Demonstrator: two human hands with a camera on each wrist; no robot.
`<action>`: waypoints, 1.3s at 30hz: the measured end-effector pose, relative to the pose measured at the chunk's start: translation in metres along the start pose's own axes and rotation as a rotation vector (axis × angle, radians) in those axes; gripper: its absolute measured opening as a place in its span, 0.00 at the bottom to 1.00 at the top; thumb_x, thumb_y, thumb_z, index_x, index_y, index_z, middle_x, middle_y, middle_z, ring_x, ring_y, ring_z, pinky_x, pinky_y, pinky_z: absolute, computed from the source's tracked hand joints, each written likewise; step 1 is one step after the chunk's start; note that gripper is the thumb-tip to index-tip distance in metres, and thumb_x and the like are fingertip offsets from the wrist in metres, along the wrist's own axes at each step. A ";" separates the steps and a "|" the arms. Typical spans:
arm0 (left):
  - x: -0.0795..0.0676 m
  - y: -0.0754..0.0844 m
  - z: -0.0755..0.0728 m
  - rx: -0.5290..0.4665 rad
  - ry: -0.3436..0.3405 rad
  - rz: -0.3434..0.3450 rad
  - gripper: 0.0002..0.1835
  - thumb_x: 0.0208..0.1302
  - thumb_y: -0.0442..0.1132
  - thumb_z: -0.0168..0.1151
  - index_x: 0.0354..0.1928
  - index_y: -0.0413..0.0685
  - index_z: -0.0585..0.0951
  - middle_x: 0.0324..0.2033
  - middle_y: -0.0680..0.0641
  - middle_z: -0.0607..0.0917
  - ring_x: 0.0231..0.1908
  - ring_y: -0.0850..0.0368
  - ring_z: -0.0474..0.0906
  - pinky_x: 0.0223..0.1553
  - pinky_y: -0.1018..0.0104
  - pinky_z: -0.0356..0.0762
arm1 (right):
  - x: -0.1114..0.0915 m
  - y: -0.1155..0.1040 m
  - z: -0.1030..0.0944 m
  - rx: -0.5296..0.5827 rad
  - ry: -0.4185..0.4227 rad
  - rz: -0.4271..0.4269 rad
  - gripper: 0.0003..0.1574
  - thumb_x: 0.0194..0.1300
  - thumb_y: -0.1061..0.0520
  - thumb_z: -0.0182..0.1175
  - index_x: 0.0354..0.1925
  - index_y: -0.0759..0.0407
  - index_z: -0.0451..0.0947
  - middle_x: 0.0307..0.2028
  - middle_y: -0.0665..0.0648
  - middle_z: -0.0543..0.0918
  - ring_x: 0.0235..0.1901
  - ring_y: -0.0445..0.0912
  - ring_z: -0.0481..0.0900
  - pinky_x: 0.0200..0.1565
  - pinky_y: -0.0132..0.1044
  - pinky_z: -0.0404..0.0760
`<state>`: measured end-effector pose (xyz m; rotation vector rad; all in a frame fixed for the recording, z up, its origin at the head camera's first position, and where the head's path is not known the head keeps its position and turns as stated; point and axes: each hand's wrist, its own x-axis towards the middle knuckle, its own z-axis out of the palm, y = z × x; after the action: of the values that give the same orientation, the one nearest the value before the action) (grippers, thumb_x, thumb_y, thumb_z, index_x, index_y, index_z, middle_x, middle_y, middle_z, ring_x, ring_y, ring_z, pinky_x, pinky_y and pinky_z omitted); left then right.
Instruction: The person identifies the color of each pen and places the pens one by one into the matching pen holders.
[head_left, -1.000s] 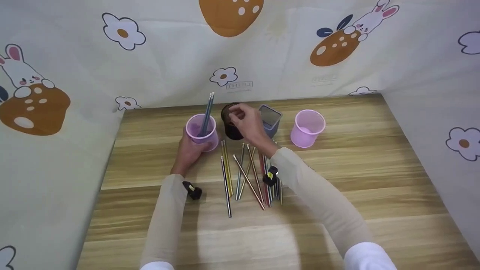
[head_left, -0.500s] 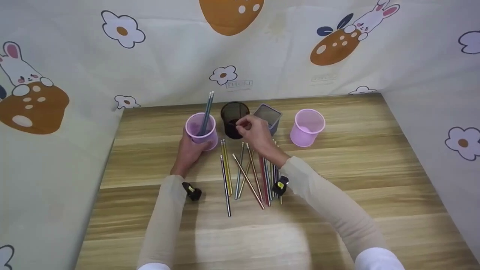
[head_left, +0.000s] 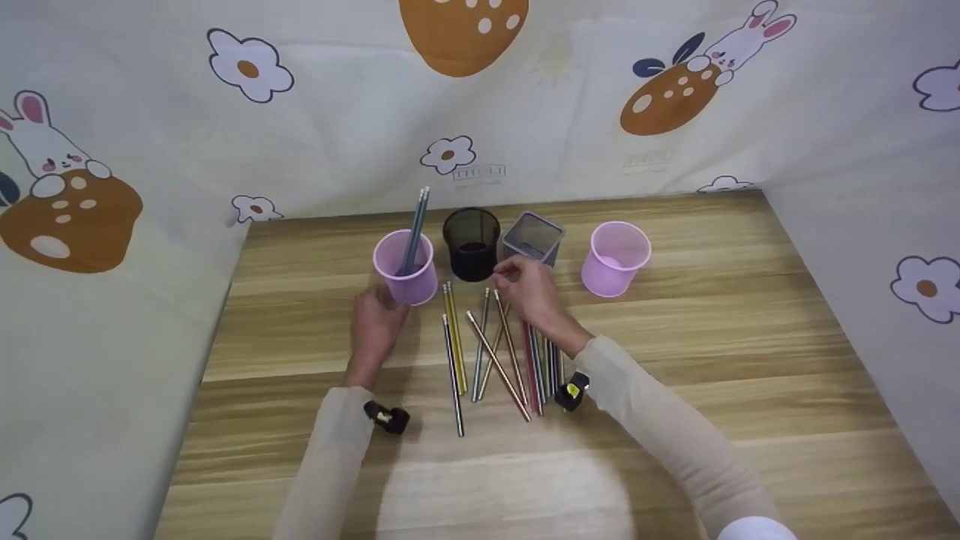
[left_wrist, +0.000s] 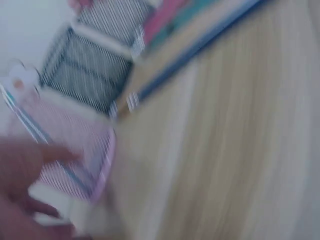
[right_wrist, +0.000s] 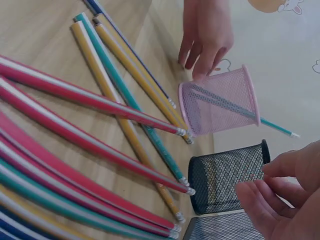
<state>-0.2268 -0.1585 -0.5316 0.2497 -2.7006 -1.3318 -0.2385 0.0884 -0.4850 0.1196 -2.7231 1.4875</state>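
My left hand (head_left: 375, 326) is just in front of the left pink mesh pen cup (head_left: 416, 292), fingers loose and not wrapped around it; in the right wrist view a fingertip is at or very near its base. Blue-green pencils (head_left: 417, 225) with white erasers lean upright inside that cup. My right hand (head_left: 536, 296) hovers in front of the grey square mesh pen holder (head_left: 556, 244) and the round black mesh pen cup (head_left: 474, 268). In the right wrist view, its thumb and fingers (right_wrist: 280, 192) are loosely bent with nothing between them. Motion blurs the left wrist view.
Several loose pencils (head_left: 491, 352) in gold, yellow, red, teal and dark blue lie on the wooden table (head_left: 300, 450) between my forearms, some crossing. A second pink mesh pen cup (head_left: 606, 281) stands at the right. A printed cloth backdrop (head_left: 337, 112) rises behind and at both sides.
My left hand has let go of the left pink cup and drawn back towards me. My right hand has moved from above the black cup, right and nearer to me, uncovering that cup.
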 end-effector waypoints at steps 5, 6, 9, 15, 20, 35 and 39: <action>-0.023 0.023 0.000 0.088 -0.007 -0.117 0.14 0.59 0.40 0.63 0.40 0.36 0.87 0.30 0.38 0.87 0.30 0.46 0.79 0.30 0.56 0.76 | -0.005 0.012 0.000 -0.057 -0.029 0.029 0.11 0.62 0.65 0.62 0.44 0.67 0.84 0.39 0.63 0.88 0.41 0.54 0.86 0.48 0.45 0.85; -0.026 0.028 0.001 0.098 -0.018 -0.135 0.13 0.59 0.41 0.62 0.37 0.38 0.87 0.26 0.42 0.85 0.27 0.49 0.76 0.27 0.59 0.72 | -0.007 0.015 0.000 -0.067 -0.034 0.036 0.12 0.61 0.66 0.62 0.44 0.67 0.84 0.40 0.63 0.88 0.42 0.54 0.86 0.48 0.45 0.84; -0.031 0.038 0.005 0.077 -0.070 -0.168 0.13 0.60 0.44 0.61 0.36 0.41 0.86 0.24 0.47 0.81 0.25 0.54 0.73 0.24 0.63 0.67 | -0.010 0.021 0.000 -0.086 -0.036 0.050 0.13 0.60 0.67 0.61 0.45 0.67 0.84 0.39 0.63 0.88 0.42 0.54 0.86 0.48 0.46 0.84; -0.025 0.056 0.022 -0.070 -0.146 -0.131 0.22 0.63 0.43 0.61 0.56 0.37 0.81 0.48 0.37 0.88 0.47 0.44 0.85 0.49 0.54 0.82 | -0.015 0.029 0.006 -0.126 -0.048 0.068 0.13 0.59 0.65 0.65 0.44 0.67 0.83 0.37 0.63 0.88 0.40 0.54 0.85 0.47 0.46 0.83; -0.016 0.068 0.045 -0.174 -0.166 -0.105 0.33 0.65 0.42 0.61 0.69 0.36 0.70 0.62 0.33 0.79 0.62 0.41 0.77 0.64 0.50 0.75 | -0.018 0.032 0.012 -0.179 -0.061 0.088 0.17 0.55 0.64 0.69 0.45 0.67 0.83 0.38 0.63 0.88 0.42 0.55 0.86 0.49 0.48 0.83; 0.029 0.087 0.082 -0.195 -0.075 -0.065 0.56 0.54 0.44 0.74 0.77 0.36 0.49 0.73 0.33 0.62 0.74 0.43 0.60 0.76 0.56 0.58 | -0.024 0.039 0.025 -0.218 -0.046 -0.011 0.18 0.50 0.69 0.70 0.42 0.69 0.81 0.38 0.65 0.86 0.42 0.57 0.83 0.48 0.51 0.83; 0.039 0.086 0.087 -0.229 -0.059 -0.120 0.58 0.50 0.43 0.76 0.76 0.33 0.50 0.74 0.32 0.61 0.74 0.43 0.58 0.77 0.58 0.57 | -0.024 0.038 0.025 -0.202 -0.044 -0.016 0.17 0.50 0.72 0.67 0.42 0.70 0.81 0.34 0.63 0.86 0.39 0.55 0.83 0.45 0.50 0.83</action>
<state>-0.2888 -0.0473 -0.5151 0.3589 -2.5840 -1.6915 -0.2175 0.0888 -0.5323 0.1686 -2.8792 1.2111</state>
